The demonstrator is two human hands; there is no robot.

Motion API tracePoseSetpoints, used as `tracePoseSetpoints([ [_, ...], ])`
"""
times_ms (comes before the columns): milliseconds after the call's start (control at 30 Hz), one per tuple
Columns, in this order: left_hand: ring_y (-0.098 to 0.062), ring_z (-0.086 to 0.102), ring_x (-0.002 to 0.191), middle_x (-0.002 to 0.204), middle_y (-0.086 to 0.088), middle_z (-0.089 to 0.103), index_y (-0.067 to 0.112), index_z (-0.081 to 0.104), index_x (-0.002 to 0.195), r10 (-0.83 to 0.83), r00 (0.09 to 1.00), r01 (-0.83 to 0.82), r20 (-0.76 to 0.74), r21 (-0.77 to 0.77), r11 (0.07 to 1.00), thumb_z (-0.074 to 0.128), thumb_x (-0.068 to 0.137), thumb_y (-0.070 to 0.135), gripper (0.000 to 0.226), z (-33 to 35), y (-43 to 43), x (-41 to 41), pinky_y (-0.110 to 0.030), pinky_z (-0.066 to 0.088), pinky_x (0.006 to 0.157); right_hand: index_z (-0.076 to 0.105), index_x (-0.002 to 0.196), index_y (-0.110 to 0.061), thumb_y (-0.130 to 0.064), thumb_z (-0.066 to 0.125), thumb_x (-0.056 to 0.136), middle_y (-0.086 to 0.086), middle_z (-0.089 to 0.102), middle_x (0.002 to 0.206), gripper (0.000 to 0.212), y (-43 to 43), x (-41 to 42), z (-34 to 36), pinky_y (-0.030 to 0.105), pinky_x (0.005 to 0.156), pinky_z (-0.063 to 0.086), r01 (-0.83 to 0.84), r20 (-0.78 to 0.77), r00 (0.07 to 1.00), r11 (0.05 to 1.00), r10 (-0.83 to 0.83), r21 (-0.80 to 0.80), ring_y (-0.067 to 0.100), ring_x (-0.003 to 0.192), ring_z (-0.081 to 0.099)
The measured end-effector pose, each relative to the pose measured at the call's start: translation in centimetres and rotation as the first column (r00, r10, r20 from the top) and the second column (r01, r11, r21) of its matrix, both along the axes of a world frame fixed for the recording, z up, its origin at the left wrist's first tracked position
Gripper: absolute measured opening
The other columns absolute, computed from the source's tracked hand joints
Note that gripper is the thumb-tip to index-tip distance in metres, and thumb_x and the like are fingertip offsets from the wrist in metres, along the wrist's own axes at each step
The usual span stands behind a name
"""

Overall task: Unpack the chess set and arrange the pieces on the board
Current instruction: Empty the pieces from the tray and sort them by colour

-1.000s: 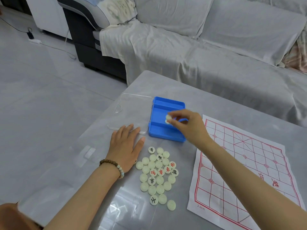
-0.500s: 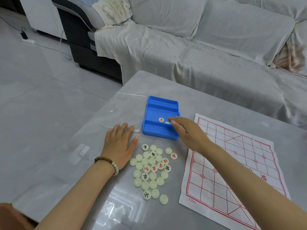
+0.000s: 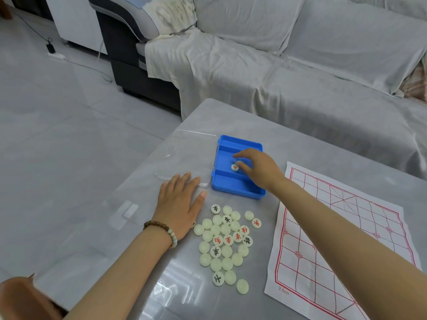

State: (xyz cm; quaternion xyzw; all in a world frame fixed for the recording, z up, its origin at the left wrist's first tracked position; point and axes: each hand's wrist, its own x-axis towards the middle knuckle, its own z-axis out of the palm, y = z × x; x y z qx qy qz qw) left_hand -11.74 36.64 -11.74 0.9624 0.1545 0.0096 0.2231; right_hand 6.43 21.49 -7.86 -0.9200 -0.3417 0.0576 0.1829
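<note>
A blue piece box (image 3: 231,189) lies open on the grey table, its clear lid (image 3: 191,155) folded out to the left. My right hand (image 3: 260,168) reaches into the middle compartment and pinches a cream chess piece (image 3: 238,162) between thumb and index finger. A red-marked piece (image 3: 234,167) lies right beside it in the box. My left hand (image 3: 179,204) rests flat on the table, fingertips at the lid's near edge. A pile of round cream pieces (image 3: 225,241), some showing red or black characters, lies in front of the box. The paper board (image 3: 342,239) with red lines is spread at the right.
A sofa under a grey cover (image 3: 288,77) runs behind the table. The table's left edge (image 3: 129,181) drops to the grey floor. A cable and plug (image 3: 52,50) lie on the floor at the far left.
My right hand set pieces down beside the pile, then went back into the blue box and closed on another piece. My left hand stayed flat by the lid.
</note>
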Motion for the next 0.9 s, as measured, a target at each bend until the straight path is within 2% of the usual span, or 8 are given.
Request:
tracePoseSetpoints([
  [167, -0.013, -0.001, 0.142, 0.155, 0.007, 0.007, 0.031, 0.016, 0.146, 0.000, 1.000, 0.000, -0.004, -0.006, 1.000, 0.006, 0.093, 0.053, 0.058, 0.1, 0.1, 0.1, -0.033, -0.002, 0.116, 0.067, 0.111, -0.017, -0.025, 0.067, 0.084, 0.001, 0.060, 0.115, 0.028, 1.6, 1.3, 0.3, 0.023, 0.083, 0.039, -0.004, -0.098, 0.995, 0.998, -0.002, -0.060, 0.017, 0.107, 0.055],
  [400, -0.014, 0.001, 0.143, 0.155, 0.006, 0.009, 0.030, 0.017, 0.146, -0.005, 1.000, 0.005, 0.009, -0.014, 1.000, 0.007, 0.091, 0.055, 0.061, 0.1, 0.2, 0.1, -0.034, -0.001, 0.117, 0.071, 0.102, -0.011, -0.019, 0.067, 0.085, 0.003, 0.067, 0.101, 0.019, 2.0, 2.0, -0.6, 0.020, 0.078, 0.042, 0.082, -0.072, 0.994, 0.995, -0.078, 0.057, 0.010, 0.085, 0.056],
  [500, -0.014, 0.000, 0.142, 0.155, 0.007, 0.008, 0.030, 0.016, 0.146, -0.003, 1.000, 0.003, 0.000, -0.008, 1.000, 0.013, 0.096, 0.050, 0.054, 0.1, 0.1, 0.1, -0.033, -0.002, 0.117, 0.071, 0.102, -0.011, -0.019, 0.066, 0.086, 0.003, 0.068, 0.100, 0.019, 1.9, 1.9, -0.9, 0.019, 0.076, 0.042, 0.086, -0.067, 0.994, 0.993, -0.081, 0.077, 0.009, 0.082, 0.055],
  [600, -0.014, 0.000, 0.142, 0.155, 0.007, 0.007, 0.030, 0.016, 0.146, -0.001, 1.000, 0.001, 0.003, -0.012, 1.000, 0.006, 0.093, 0.052, 0.058, 0.2, 0.1, 0.1, -0.034, -0.002, 0.117, 0.070, 0.105, -0.010, -0.019, 0.065, 0.087, 0.003, 0.067, 0.102, 0.021, 1.8, 1.7, -0.8, 0.018, 0.076, 0.041, 0.078, -0.070, 0.995, 0.993, -0.072, 0.090, 0.008, 0.082, 0.054],
  [667, -0.014, 0.000, 0.142, 0.155, 0.007, 0.007, 0.030, 0.016, 0.146, -0.001, 1.000, 0.001, 0.004, -0.020, 1.000, 0.009, 0.096, 0.051, 0.055, 0.2, 0.1, 0.1, -0.033, -0.002, 0.117, 0.070, 0.104, -0.010, -0.019, 0.066, 0.086, 0.001, 0.066, 0.099, 0.021, 1.8, 1.2, -0.2, 0.018, 0.075, 0.044, 0.084, -0.070, 0.995, 0.983, -0.073, 0.165, 0.006, 0.080, 0.053],
  [767, -0.014, 0.000, 0.142, 0.156, 0.006, 0.007, 0.029, 0.017, 0.146, 0.012, 1.000, -0.011, 0.019, -0.058, 0.998, 0.018, 0.097, 0.046, 0.052, 0.4, 0.0, 0.1, -0.033, -0.002, 0.117, 0.071, 0.100, -0.014, -0.023, 0.068, 0.084, -0.009, 0.065, 0.089, 0.018, 1.0, -1.4, 1.3, 0.010, 0.071, 0.046, 0.116, -0.115, 0.990, 0.923, -0.079, 0.366, 0.001, 0.074, 0.057],
  [833, -0.014, 0.000, 0.143, 0.156, 0.006, 0.007, 0.028, 0.016, 0.146, 0.031, 0.999, -0.027, 0.040, -0.088, 0.996, 0.019, 0.097, 0.046, 0.053, 0.5, 0.1, 0.2, -0.033, -0.001, 0.117, 0.071, 0.096, -0.018, -0.025, 0.069, 0.083, -0.014, 0.064, 0.085, 0.015, 0.0, -4.1, 1.8, 0.010, 0.071, 0.047, 0.069, -0.147, 0.989, 0.916, -0.011, 0.395, -0.001, 0.076, 0.059],
  [900, -0.016, 0.001, 0.143, 0.156, 0.003, 0.007, 0.027, 0.017, 0.146, 0.053, 0.996, -0.046, 0.073, -0.091, 0.995, 0.021, 0.096, 0.046, 0.054, 0.6, 0.2, 0.2, -0.033, 0.000, 0.117, 0.072, 0.095, -0.018, -0.024, 0.070, 0.083, -0.011, 0.065, 0.088, 0.013, -1.2, -6.4, 1.4, 0.013, 0.071, 0.048, -0.003, -0.167, 0.983, 0.927, 0.070, 0.374, 0.002, 0.079, 0.060],
])
